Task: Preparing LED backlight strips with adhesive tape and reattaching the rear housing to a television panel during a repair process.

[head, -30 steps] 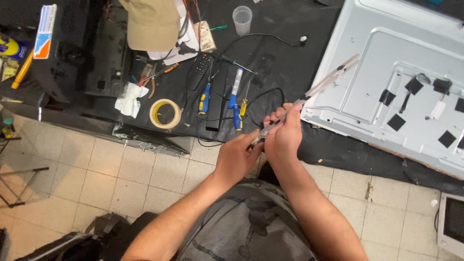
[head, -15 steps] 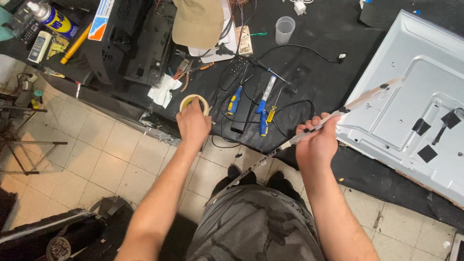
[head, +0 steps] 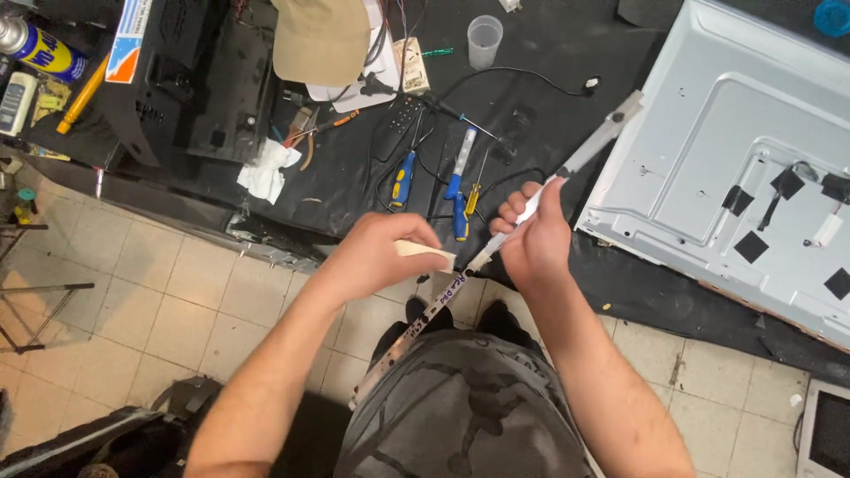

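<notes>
Head cam: your right hand [head: 536, 239] is closed around a long thin LED strip [head: 567, 168], which runs up past your knuckles toward the grey TV back panel [head: 717, 133] and down below your grip toward your lap. Your left hand [head: 381, 257] is pinched on a beige roll of tape [head: 425, 255], right beside the strip just under the right fist. Blue-handled screwdrivers [head: 456, 190] lie on the black mat [head: 336, 190] above both hands.

On the black-covered workbench [head: 549, 62], the blue-handled screwdrivers [head: 456, 190] lie between the crumpled white tissue [head: 266, 170] to their left and the large grey metal back panel [head: 735, 168] to their right, with the clear plastic cup [head: 484, 41] behind them.
</notes>
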